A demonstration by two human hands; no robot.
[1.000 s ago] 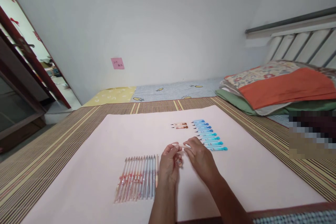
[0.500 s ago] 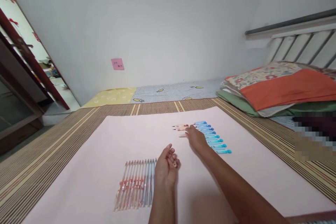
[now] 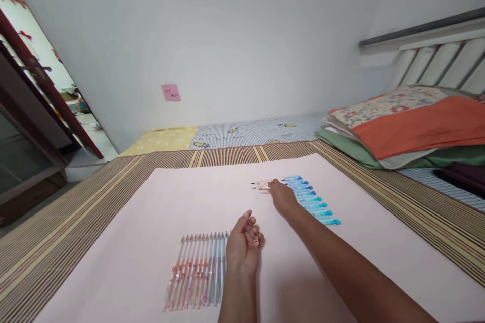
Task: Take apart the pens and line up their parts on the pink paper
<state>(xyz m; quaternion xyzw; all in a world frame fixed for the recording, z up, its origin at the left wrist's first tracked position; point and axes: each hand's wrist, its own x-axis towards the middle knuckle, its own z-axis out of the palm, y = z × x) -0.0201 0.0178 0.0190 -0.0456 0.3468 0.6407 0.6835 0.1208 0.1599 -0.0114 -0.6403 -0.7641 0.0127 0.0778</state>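
My left hand (image 3: 242,242) is palm up with its fingers curled around a peach-coloured pen-like stick (image 3: 256,242), of which only the round end shows. Farther forward, my right hand (image 3: 282,196) has its fingertips closed at a peach pencil (image 3: 264,191). Two other peach pencils (image 3: 261,182) with dark points to the left lie just beyond it. To the right of that hand is a column of blue-to-turquoise pencils (image 3: 316,206), partly covered by the hand and forearm. Beside my left wrist, a row of clear pens (image 3: 195,270) with pink and bluish tints lies side by side.
A pale pink board (image 3: 125,242) carries the pens and lies on a striped mat (image 3: 71,197). Folded bedding with an orange band (image 3: 417,128) is stacked at the right by a white rail. A pink note (image 3: 171,93) sticks to the wall behind.
My right hand has shifted the peach pencil slightly away from me, closer to the two other peach pencils. My left hand keeps its hold almost unmoved. The view has shifted slightly.
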